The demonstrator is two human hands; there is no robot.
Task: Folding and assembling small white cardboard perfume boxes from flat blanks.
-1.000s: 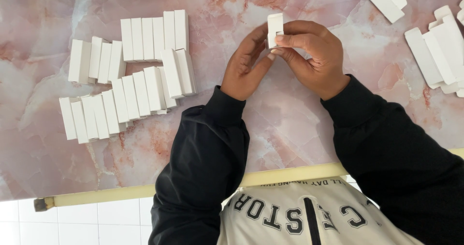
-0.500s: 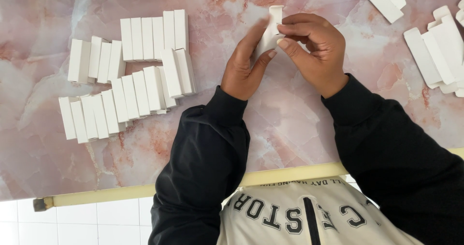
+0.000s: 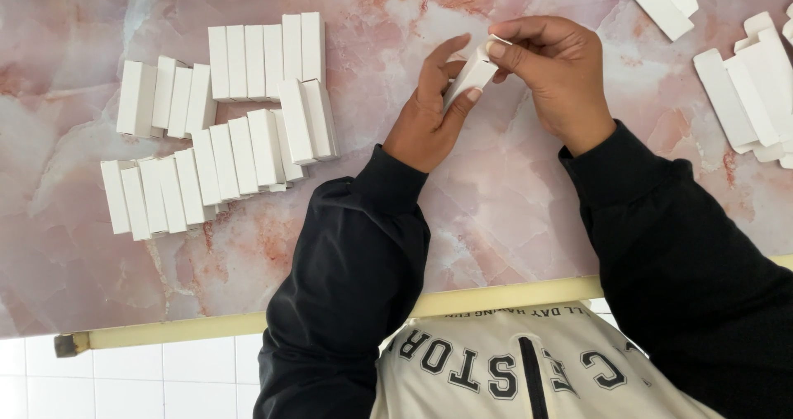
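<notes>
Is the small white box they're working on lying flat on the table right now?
No, the small white box is held tilted above the table, pinched between the left hand and right hand.

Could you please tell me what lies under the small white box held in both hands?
Under the small white box only the pink marbled table shows; the left hand covers part.

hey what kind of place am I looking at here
Probably a small hand-packing workstation: a pink marble-pattern table, rows of folded white boxes on it, flat unfolded box blanks on the right, and white floor tiles below.
</notes>
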